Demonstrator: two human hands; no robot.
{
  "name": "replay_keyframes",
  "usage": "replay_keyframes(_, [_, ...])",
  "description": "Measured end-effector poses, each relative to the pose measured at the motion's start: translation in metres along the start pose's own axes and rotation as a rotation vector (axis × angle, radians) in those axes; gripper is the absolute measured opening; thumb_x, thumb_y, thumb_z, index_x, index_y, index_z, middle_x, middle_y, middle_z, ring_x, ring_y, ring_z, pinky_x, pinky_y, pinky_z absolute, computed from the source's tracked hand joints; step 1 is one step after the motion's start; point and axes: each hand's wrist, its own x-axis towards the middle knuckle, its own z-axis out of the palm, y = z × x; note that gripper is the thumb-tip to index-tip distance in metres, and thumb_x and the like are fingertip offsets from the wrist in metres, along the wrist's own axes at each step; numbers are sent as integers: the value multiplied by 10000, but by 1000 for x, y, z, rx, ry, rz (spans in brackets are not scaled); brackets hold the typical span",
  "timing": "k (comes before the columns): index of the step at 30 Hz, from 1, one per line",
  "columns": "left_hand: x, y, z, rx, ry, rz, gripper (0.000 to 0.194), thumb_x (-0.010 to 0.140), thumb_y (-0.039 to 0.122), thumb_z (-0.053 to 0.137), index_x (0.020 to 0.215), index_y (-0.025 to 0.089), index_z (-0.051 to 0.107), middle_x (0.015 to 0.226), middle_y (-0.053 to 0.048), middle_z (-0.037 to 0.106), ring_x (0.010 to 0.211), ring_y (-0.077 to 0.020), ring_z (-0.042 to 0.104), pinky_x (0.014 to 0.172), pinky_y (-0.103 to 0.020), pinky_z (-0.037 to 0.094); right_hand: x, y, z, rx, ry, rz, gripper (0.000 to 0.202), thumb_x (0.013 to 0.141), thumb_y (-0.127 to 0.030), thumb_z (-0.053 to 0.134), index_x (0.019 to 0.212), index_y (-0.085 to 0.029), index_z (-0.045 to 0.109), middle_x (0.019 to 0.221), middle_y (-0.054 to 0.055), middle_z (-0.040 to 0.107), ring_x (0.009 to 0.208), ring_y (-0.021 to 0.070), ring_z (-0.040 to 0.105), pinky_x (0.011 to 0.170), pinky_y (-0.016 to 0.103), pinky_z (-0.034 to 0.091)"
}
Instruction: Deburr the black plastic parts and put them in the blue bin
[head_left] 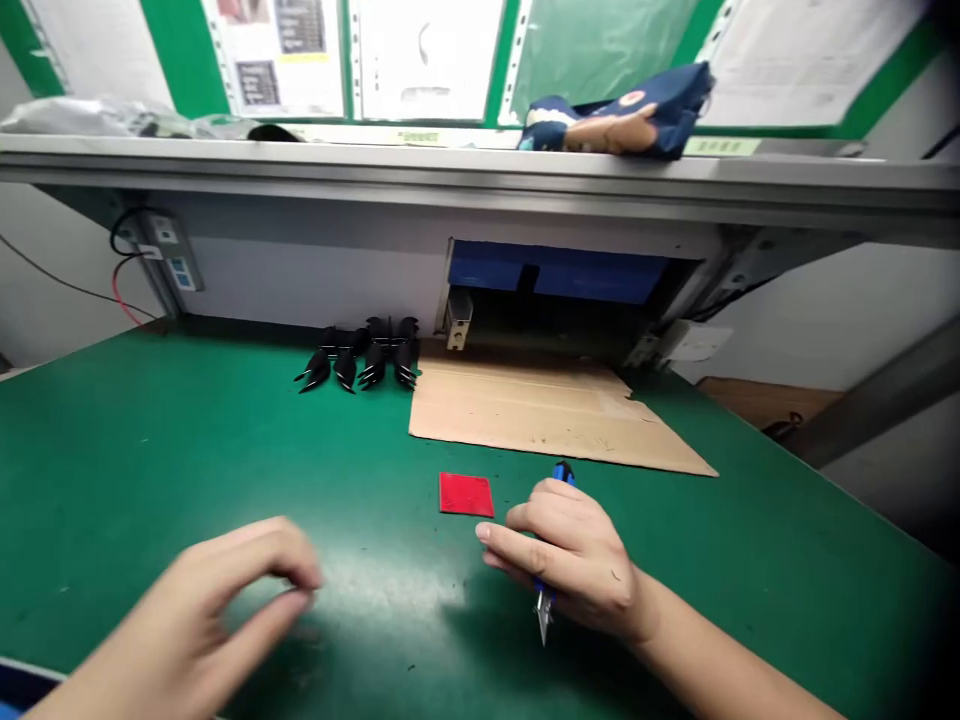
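Observation:
My right hand [577, 560] is wrapped round a blue and black tool, its pointed metal tip [544, 615] sticking out below the palm toward me. The index finger stretches left, close to a flat red square [466, 495] that lies on the green table [225, 430]. On the left, my left hand [240, 600] hovers above the table with its fingers curled and the thumb and fingertips close together or touching. Whether anything small is between those fingertips is too blurred to tell.
A brown cardboard sheet [540, 410] lies behind the red square. Several black curved parts [360, 355] stand at the back. Overhead, a shelf [420, 175] holds a dark blue pouch [630, 115] and plastic bags [112, 118]. A white box [694, 342] is at the right.

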Motion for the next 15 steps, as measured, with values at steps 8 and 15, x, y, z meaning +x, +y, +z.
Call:
replay_keyframes(8, [128, 80, 111, -667, 26, 168, 104, 848, 119, 562, 864, 220, 542, 836, 11, 610, 775, -119, 590, 735, -226, 485, -16, -11, -8, 1357, 141, 793, 260, 989, -383, 534, 864, -176, 439, 642, -2, 556, 495, 84, 378, 492, 189, 286])
replay_keyframes(15, [112, 60, 141, -689, 254, 246, 320, 767, 28, 583, 819, 230, 340, 808, 18, 632, 718, -130, 635, 628, -224, 518, -26, -13, 5, 1639, 162, 865, 292, 968, -379, 608, 861, -161, 447, 724, 41, 607, 545, 68, 404, 530, 166, 301])
